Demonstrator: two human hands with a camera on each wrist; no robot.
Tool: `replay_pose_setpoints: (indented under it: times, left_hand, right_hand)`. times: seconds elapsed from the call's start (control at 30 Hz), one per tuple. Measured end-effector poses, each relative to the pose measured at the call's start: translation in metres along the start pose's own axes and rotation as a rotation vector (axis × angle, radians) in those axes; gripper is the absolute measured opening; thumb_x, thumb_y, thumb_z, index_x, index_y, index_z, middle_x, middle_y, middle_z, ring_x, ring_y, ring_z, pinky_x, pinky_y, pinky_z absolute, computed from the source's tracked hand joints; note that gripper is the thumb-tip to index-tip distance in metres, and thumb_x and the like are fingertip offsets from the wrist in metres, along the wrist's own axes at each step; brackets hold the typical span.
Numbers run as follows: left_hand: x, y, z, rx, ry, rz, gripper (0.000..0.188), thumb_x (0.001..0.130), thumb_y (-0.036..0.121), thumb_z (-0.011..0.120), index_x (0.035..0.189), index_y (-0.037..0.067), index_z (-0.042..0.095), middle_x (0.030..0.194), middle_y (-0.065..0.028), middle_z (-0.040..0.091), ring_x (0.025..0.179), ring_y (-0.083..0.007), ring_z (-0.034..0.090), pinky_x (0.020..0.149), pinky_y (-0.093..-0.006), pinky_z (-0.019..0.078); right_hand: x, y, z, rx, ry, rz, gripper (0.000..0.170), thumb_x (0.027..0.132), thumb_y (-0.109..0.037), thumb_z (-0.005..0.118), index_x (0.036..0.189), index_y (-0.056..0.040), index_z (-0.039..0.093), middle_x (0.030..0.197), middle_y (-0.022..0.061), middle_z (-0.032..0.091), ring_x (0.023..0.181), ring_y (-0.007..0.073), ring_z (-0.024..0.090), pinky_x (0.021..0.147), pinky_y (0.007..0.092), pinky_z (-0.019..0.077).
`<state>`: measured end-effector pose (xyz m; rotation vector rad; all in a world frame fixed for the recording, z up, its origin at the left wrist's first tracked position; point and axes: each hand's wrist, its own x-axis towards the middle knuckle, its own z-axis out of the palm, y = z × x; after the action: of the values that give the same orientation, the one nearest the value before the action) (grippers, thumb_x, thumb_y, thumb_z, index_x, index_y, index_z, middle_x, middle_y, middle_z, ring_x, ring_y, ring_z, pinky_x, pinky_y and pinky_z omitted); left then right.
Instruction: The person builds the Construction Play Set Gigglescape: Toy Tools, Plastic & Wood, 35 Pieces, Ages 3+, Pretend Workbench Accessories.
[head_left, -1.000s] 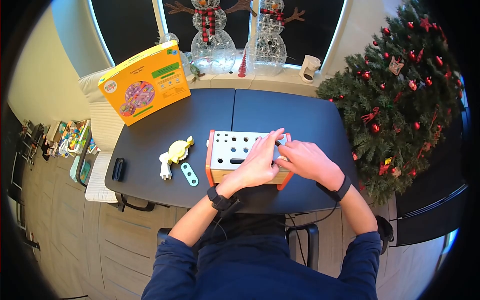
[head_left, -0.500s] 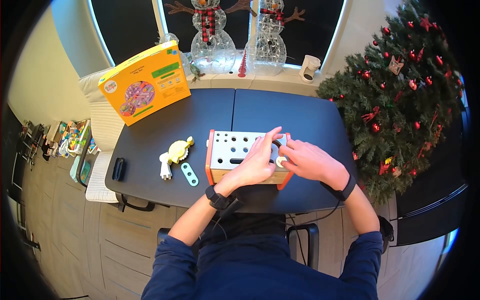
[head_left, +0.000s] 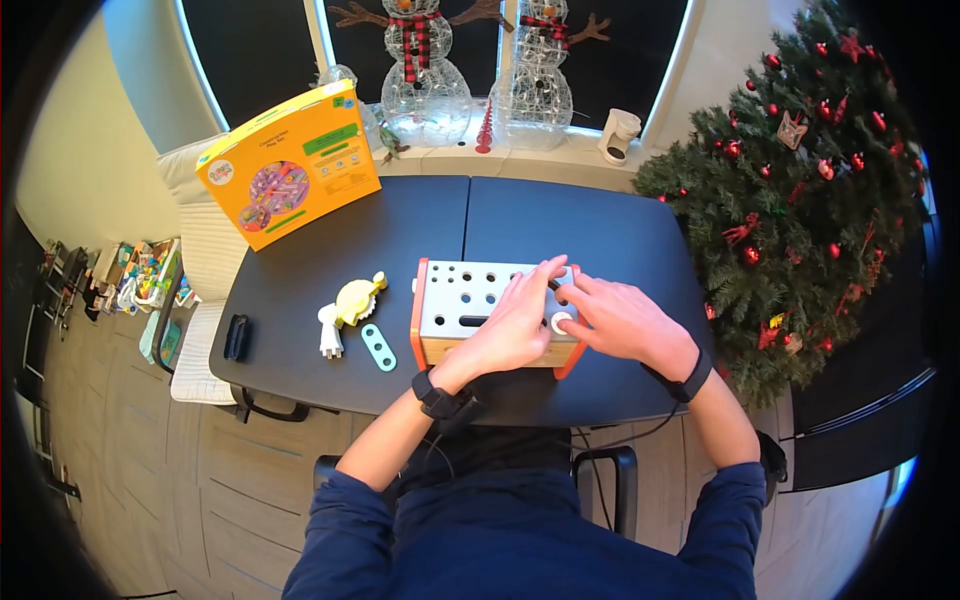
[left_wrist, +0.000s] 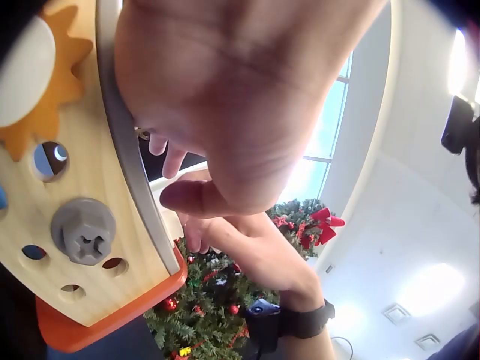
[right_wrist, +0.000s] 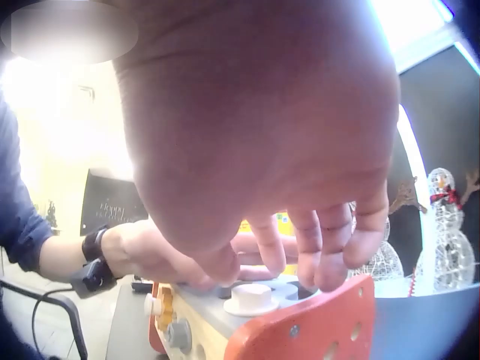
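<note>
A toy workbench (head_left: 450, 298) with a grey holed top, pale wooden sides and orange-red end panels stands in front of me. My left hand (head_left: 515, 325) lies across the right half of its top, fingers stretched away from me. A white bolt (head_left: 561, 323) with a hexagonal head sits in the top near the right end, seen closer in the right wrist view as a white bolt (right_wrist: 252, 298). Over that end hovers my right hand (head_left: 628, 320), its fingers bent loosely around the bolt. A grey bolt (left_wrist: 84, 231) sits in the wooden side.
Left of the workbench lie a teal strip (head_left: 379, 347) with holes, a yellow toy piece (head_left: 357, 302) and a white piece (head_left: 330, 330). A black object (head_left: 236, 338) rests near the left edge. An orange box (head_left: 290, 165) stands at the back left; a Christmas tree (head_left: 790, 200) rises at right.
My right hand has shifted slightly right and its fingers have come away from the white bolt, whose head now shows. My left hand has stayed nearly still.
</note>
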<state>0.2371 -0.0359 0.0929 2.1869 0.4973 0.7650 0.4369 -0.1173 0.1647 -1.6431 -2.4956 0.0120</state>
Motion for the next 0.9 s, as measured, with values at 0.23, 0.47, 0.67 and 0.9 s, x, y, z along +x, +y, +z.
replay_pose_setpoints:
  times: [0.23, 0.47, 0.67, 0.9]
  left_hand:
    - [-0.001, 0.004, 0.002, 0.007, 0.015, -0.016, 0.096, 0.077, -0.009, 0.057, 0.166, 0.003, 0.024, 0.16, -0.0272, 0.047, 0.148, -0.0462, 0.042, 0.127, -0.0532, 0.0317]
    - [-0.001, 0.001, 0.001, -0.014, 0.02, -0.024, 0.096, 0.078, -0.008, 0.057, 0.166, 0.004, 0.023, 0.161, -0.0257, 0.047, 0.149, -0.0449, 0.042, 0.129, -0.0536, 0.028]
    - [0.0, 0.007, 0.009, 0.009, 0.029, -0.112, 0.09, 0.083, -0.004, 0.056, 0.166, 0.005, 0.021, 0.16, -0.0224, 0.051, 0.153, -0.0431, 0.04, 0.131, -0.0646, 0.0115]
    - [0.002, 0.012, 0.01, 0.008, 0.055, -0.178, 0.089, 0.083, -0.005, 0.057, 0.165, 0.007, 0.023, 0.16, -0.0196, 0.052, 0.153, -0.0402, 0.042, 0.132, -0.0599, 0.0139]
  right_hand:
    - [0.007, 0.005, 0.035, -0.314, 0.155, -0.201, 0.019, 0.098, -0.027, 0.068, 0.102, -0.0085, 0.066, 0.1, 0.0099, 0.068, 0.094, 0.026, 0.07, 0.083, 0.039, 0.0558]
    - [0.022, 0.011, 0.054, -0.497, 0.222, -0.273, 0.02, 0.093, -0.021, 0.068, 0.077, -0.0097, 0.07, 0.074, 0.0032, 0.068, 0.08, 0.0216, 0.072, 0.071, 0.0361, 0.0537]
    - [0.014, 0.003, 0.056, -0.474, 0.18, -0.141, 0.021, 0.093, -0.02, 0.069, 0.074, -0.0113, 0.068, 0.069, 0.0046, 0.069, 0.066, 0.0223, 0.071, 0.064, 0.0361, 0.0523]
    - [0.012, 0.002, 0.068, -0.43, 0.221, -0.012, 0.032, 0.099, -0.029, 0.069, 0.073, -0.0094, 0.068, 0.067, 0.0069, 0.069, 0.062, 0.023, 0.07, 0.061, 0.0365, 0.0522]
